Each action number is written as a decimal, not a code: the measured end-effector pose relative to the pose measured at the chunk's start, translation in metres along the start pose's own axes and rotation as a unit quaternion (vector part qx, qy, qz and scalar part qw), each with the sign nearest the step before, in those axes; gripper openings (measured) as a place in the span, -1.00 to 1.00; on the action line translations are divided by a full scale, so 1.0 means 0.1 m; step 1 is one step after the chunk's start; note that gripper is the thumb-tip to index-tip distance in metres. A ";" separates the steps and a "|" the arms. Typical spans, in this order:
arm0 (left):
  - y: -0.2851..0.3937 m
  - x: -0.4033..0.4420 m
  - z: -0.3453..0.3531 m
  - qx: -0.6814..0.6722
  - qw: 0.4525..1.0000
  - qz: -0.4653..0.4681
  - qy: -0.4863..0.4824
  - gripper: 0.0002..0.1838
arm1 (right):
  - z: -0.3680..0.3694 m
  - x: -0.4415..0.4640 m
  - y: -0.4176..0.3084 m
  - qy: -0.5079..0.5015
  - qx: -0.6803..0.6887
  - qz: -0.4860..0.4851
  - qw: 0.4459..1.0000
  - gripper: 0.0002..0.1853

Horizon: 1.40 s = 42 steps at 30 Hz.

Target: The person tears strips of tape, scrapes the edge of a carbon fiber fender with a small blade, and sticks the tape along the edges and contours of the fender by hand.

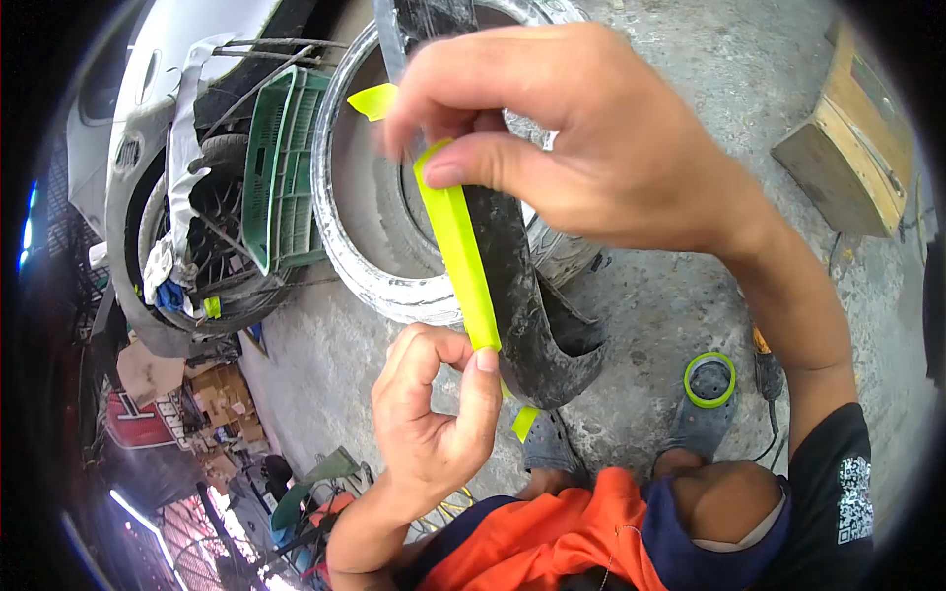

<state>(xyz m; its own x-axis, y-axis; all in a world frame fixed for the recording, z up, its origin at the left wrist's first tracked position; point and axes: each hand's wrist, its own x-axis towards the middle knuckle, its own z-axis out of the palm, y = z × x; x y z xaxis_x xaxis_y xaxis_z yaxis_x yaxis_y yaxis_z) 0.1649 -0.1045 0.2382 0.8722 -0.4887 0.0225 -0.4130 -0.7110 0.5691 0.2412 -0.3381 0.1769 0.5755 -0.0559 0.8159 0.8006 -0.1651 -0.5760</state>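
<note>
My left hand [434, 414] pinches the lower end of a strip of bright yellow-green masking tape [460, 256] between thumb and index finger. My right hand [591, 128] is at the strip's upper end, its thumb pressed on the tape and its fingers curled, slightly blurred, round the far side. The strip runs along the edge of a long, scuffed black panel [512, 286]. Short tape pieces stick out near the panel's upper part [374, 100] and at its lower end [525, 424]. Part of the panel is hidden behind my right hand.
The panel rests over a whitish-smeared tire [355, 266] on the concrete floor. A green crate [281, 167] and a car with an exposed wheel stand left. A tape roll [731, 382] lies on my grey clog [695, 433]. A wooden box [847, 138] is at the right.
</note>
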 end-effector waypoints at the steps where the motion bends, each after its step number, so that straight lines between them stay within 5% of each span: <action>1: 0.01 -0.02 0.06 0.006 1.000 -0.005 0.001 -0.89 | 0.06 -0.01 0.01 0.002 0.007 0.000 1.000 -0.78; 4: 0.01 -0.05 0.18 0.123 0.984 0.068 0.108 -0.87 | 0.13 -0.05 0.08 0.046 0.025 -0.001 0.999 -0.46; 9: -0.07 0.01 0.32 0.105 0.977 0.084 0.164 -0.88 | 0.27 -0.13 0.21 0.112 -0.037 -0.080 0.990 -0.41; 13: -0.10 -0.04 0.31 -0.001 0.991 0.037 0.128 -0.91 | 0.32 -0.13 0.24 0.144 -0.040 -0.101 0.984 -0.40; 28: -0.09 0.00 0.38 0.029 0.984 0.009 0.177 -0.85 | 0.40 -0.22 0.33 0.164 -0.133 -0.163 0.964 -0.68; 36: -0.05 0.04 0.38 0.066 0.981 0.007 0.184 -0.81 | 0.43 -0.22 0.33 0.209 -0.160 -0.182 0.947 -0.67; 42: -0.03 0.07 0.37 0.082 0.979 0.023 0.183 -0.78 | 0.36 -0.26 0.29 0.153 -0.191 -0.190 0.951 -0.48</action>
<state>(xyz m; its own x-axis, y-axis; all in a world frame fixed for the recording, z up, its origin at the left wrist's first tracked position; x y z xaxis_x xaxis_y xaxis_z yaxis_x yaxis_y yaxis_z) 0.1625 -0.1245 0.2059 0.8749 -0.3295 0.3548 -0.4643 -0.7790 0.4215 0.2552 -0.3063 0.1373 0.1341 -0.1943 0.9717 0.7885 -0.5730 -0.2234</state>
